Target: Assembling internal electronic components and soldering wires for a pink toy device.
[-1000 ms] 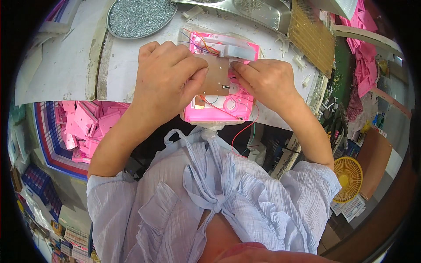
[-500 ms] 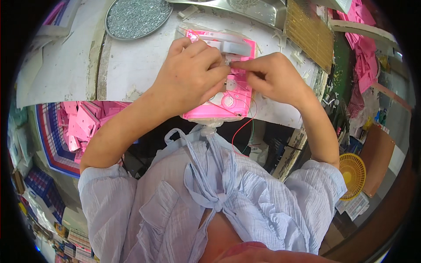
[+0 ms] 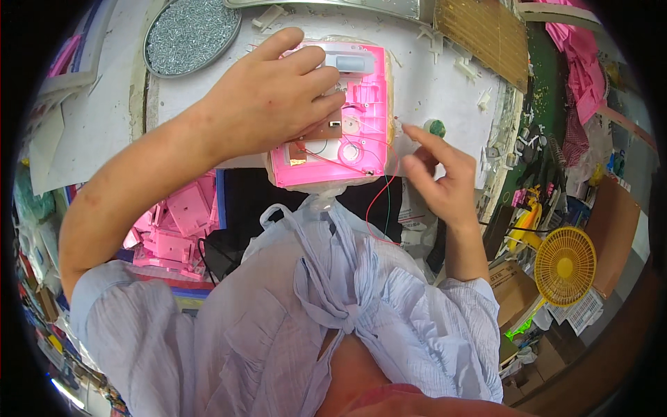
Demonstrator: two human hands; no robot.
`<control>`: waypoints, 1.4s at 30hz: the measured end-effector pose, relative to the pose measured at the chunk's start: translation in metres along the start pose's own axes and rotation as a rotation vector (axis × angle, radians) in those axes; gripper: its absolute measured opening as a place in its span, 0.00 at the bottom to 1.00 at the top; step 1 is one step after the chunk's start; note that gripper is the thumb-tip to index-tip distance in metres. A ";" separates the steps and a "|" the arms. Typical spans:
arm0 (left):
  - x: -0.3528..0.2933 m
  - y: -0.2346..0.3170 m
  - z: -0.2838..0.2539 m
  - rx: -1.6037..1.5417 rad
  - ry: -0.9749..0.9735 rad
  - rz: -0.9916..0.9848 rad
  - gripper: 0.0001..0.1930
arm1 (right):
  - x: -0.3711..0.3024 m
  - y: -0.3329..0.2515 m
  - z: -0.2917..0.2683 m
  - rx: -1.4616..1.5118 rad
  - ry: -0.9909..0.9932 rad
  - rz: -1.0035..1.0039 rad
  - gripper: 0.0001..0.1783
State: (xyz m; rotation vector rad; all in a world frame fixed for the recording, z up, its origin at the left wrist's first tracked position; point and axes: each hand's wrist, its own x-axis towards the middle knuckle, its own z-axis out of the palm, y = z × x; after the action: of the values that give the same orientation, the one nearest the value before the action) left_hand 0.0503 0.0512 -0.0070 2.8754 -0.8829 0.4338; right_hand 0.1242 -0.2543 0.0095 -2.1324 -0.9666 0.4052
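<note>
A pink plastic housing lies on a film-wrapped pad on the table before me. My left hand reaches over its left half with bent fingers, closed on a small brown circuit board carrying a tiny switch; the thumb is hidden. Thin red and green wires loop from the housing over its front edge. Just right of the housing is my right hand, empty, index finger and thumb apart. Its fingertip is near a small clear piece. A grey-white rectangular part sits at the housing's far end.
A round tray of small screws stands at the far left. A small green round object, white plastic pieces and a brown perforated board lie to the right. Pink housings fill a container below left. A yellow fan stands lower right.
My right hand has drawn back from the housing to its right side, and its fingers have spread. My left hand stays over the housing. The view has shifted, uncovering more of the housing's right half.
</note>
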 end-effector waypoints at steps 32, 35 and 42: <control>-0.103 0.138 0.009 -0.454 -0.068 -0.526 0.08 | 0.016 -0.059 0.100 -0.293 -0.018 -0.480 0.25; -0.108 0.131 0.001 -0.545 -0.205 -0.427 0.09 | 0.019 -0.058 0.104 -0.305 0.005 -0.501 0.20; -0.087 0.088 -0.011 -0.643 0.160 -0.503 0.11 | 0.019 -0.063 0.102 -0.334 -0.062 -0.447 0.21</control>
State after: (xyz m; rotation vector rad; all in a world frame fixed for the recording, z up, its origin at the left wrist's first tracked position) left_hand -0.0715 0.0268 -0.0209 2.2981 -0.1900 0.2551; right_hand 0.0493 -0.1615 -0.0118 -2.1115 -1.5930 0.0896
